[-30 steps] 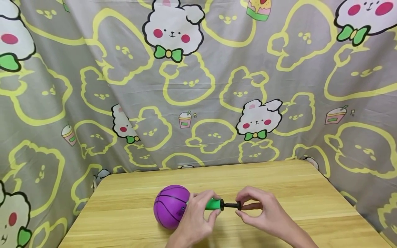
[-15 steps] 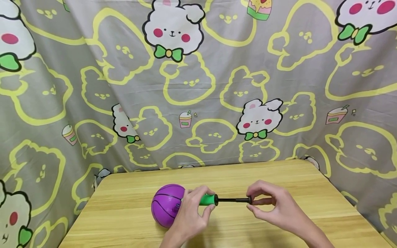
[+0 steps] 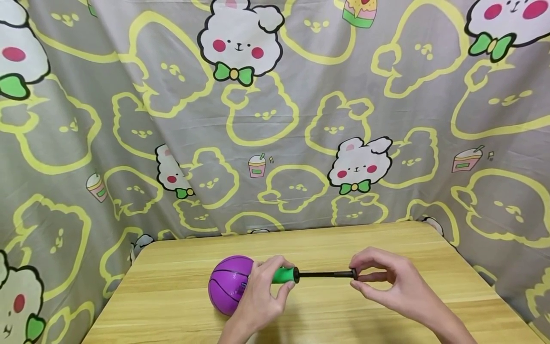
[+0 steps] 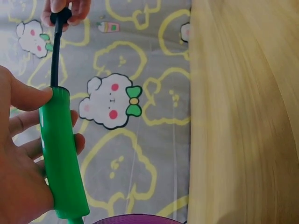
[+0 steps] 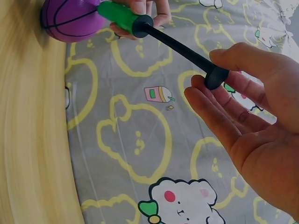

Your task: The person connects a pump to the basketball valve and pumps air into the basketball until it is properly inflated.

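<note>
A small hand pump with a green barrel lies level in the air, its narrow tip at a purple basketball. My left hand grips the barrel, thumb and fingers round it. The black rod stands far out of the barrel. At its outer end my right hand pinches the round black handle between thumb and fingers. In the right wrist view the green nozzle end meets the ball's side. From the head view, my left hand hides that joint.
The ball sits on a light wooden table. Behind and at both sides hangs a grey curtain printed with rabbits and yellow outlines, reaching down to the table's edges.
My right hand has moved right, drawing the rod well out of the barrel. My left hand, the barrel and the ball have shifted slightly left.
</note>
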### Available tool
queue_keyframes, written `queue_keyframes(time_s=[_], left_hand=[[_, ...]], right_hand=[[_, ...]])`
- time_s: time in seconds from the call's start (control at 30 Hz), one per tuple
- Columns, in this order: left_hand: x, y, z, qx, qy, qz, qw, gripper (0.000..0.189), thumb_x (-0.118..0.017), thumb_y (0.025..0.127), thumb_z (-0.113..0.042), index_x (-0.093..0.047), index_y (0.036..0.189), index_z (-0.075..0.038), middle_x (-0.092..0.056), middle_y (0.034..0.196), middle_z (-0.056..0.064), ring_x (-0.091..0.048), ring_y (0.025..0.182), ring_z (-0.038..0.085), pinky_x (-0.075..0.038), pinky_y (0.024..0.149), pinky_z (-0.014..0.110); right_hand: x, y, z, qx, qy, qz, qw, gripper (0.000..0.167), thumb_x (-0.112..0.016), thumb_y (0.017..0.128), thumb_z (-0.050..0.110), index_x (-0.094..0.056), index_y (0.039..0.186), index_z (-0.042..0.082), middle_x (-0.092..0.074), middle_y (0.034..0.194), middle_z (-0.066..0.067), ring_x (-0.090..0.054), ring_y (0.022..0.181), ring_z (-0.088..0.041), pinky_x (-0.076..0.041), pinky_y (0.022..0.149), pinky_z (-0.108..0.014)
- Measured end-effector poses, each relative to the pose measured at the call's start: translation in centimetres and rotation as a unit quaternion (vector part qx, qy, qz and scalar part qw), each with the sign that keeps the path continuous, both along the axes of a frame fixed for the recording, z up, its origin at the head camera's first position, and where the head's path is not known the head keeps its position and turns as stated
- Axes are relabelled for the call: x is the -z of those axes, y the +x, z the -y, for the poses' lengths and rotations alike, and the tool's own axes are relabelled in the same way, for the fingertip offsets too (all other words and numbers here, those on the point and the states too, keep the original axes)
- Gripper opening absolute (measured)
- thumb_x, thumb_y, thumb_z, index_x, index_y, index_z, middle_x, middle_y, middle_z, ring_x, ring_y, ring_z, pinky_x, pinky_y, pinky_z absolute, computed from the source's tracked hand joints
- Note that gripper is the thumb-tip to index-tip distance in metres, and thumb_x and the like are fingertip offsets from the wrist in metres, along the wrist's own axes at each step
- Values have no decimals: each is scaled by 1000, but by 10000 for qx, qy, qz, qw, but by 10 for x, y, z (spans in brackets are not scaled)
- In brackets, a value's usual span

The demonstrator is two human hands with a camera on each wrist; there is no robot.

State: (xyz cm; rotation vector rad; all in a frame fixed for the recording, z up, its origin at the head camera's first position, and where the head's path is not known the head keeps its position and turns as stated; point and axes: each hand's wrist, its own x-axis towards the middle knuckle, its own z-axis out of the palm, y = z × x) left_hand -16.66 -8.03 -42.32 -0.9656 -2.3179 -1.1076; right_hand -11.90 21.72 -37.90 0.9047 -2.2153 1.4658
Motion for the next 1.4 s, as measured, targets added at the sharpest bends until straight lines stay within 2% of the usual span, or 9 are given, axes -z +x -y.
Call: queue_keyframes(time_s=[0.13, 0.37, 0.63, 0.77, 0.97, 1.27, 1.4], left_hand=[[-1, 0, 0, 11, 69, 115, 9999, 32, -77, 84, -8, -64, 108, -23, -66, 106, -20, -62, 93, 1, -38, 89, 41], [0, 0, -2, -33, 152, 93, 9998, 34, -77, 81, -5, -64, 108, -22, -65, 105, -19, -62, 93, 1, -37, 89, 42], [2, 1, -7, -19, 176, -19, 9998, 33, -77, 80, -4, -63, 106, -18, -67, 106, -15, -62, 95, 3, -35, 88, 44], [4, 2, -9, -21, 210, -144, 9997, 34, -77, 79, -3, -63, 106, -18, -67, 107, -14, -63, 97, 4, -35, 87, 43], [7, 5, -12, 10, 194, -289, 9994, 34, -77, 78, -3, -64, 106, -17, -68, 107, -13, -63, 98, 5, -35, 87, 43], [10, 10, -19, 126, 109, -219, 9996, 35, -77, 78, -4, -63, 107, -18, -67, 106, -14, -62, 98, 3, -35, 87, 42], [10, 11, -22, 215, 87, -184, 9996, 35, -77, 79, -3, -63, 107, -18, -67, 105, -13, -62, 96, 3, -36, 86, 41]], right_hand=[[-2, 1, 1, -77, -142, 4, 9999, 36, -81, 81, -8, -71, 111, 10, -70, 104, -6, -70, 94, -18, -60, 71, -37], [2, -3, 4, -167, -326, -41, 9993, 36, -82, 79, -9, -72, 108, 8, -70, 103, -9, -70, 94, -17, -60, 70, -39], [11, -8, 10, -216, -576, -114, 9980, 36, -81, 76, -13, -74, 107, 5, -70, 101, -11, -70, 93, -19, -60, 68, -40], [16, -9, 16, -189, -651, -65, 9977, 35, -82, 77, -11, -75, 107, 7, -71, 101, -11, -71, 93, -19, -60, 67, -39], [25, -11, 27, -146, -656, -227, 9975, 34, -83, 76, -8, -75, 106, 8, -72, 99, -9, -73, 90, -19, -60, 65, -38], [38, -12, 46, -108, -753, -253, 9968, 34, -84, 77, -5, -76, 105, 11, -73, 97, -8, -74, 86, -20, -60, 64, -36], [46, -13, 55, -29, -866, -396, 9955, 36, -83, 76, -8, -76, 106, 9, -73, 95, -10, -74, 84, -21, -60, 62, -35]])
